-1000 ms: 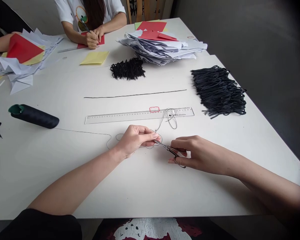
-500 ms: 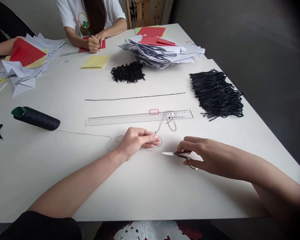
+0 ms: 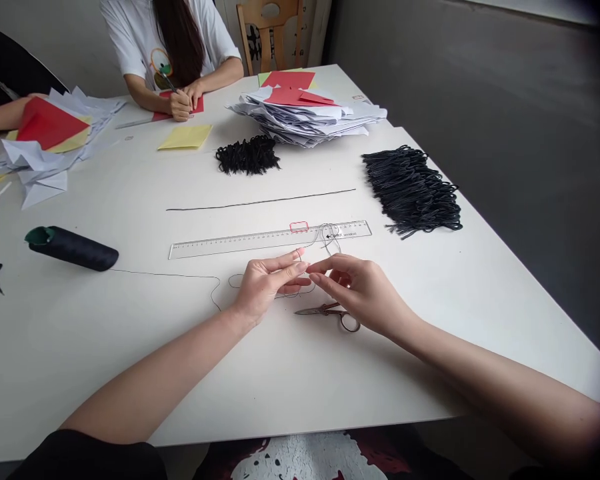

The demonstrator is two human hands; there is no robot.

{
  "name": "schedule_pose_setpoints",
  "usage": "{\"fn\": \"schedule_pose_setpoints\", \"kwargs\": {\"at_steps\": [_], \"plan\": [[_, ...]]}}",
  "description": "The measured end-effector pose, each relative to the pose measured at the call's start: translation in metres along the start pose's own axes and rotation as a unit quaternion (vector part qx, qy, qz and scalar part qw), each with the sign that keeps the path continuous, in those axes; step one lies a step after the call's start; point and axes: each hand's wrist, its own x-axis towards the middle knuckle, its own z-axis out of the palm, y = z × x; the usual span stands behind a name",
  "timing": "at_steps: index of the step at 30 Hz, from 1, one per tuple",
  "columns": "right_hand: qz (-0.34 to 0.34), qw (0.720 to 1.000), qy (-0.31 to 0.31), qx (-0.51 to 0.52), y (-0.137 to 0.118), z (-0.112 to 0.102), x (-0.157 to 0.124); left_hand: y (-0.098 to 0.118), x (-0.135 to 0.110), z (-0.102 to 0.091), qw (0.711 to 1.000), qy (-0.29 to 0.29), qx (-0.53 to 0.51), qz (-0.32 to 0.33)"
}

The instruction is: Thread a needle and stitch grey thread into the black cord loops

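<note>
ruler (image 3: pixel 260 239) ahead, scissors (image 3: pixel 330 311) below hands

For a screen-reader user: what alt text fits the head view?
The left hand pinches a thin dark thread on a white table, the right hand at its fingertips; scissors lie beside them, a clear ruler beyond. A dark spool lies at left.

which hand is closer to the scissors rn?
Right. The right hand is directly beside the scissors, its palm by their handles. The left hand sits off to the left of the blade tips, pinching the thread.
</note>
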Motion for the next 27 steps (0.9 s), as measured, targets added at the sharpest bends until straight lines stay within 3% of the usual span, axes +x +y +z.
{"fn": "schedule_pose_setpoints", "kwargs": {"at_steps": [7,13,17,20,23,25,27], "plan": [[0.105,0.992,-0.004,0.064,-0.001,0.006,0.005,-0.001,0.001,-0.002,1.0,0.001,0.004,0.017],[0.103,0.993,0.003,0.06,-0.002,0.009,0.005,-0.001,0.001,-0.001,1.0,-0.01,0.002,0.009],[0.101,0.989,0.006,0.11,0.001,0.002,0.008,0.002,0.003,-0.003,0.999,-0.009,0.047,0.004],[0.096,0.968,0.081,0.217,0.007,-0.023,0.011,0.016,0.009,-0.014,0.989,0.03,0.142,0.019],[0.134,0.908,0.214,0.333,0.025,-0.069,0.008,0.045,0.017,-0.039,0.972,0.114,0.197,0.064],[0.195,0.886,0.275,0.317,0.048,-0.107,-0.003,0.072,0.018,-0.06,0.963,0.181,0.17,0.106],[0.183,0.911,0.321,0.182,0.079,-0.143,-0.021,0.1,0.013,-0.084,0.952,0.255,0.09,0.143]]}}
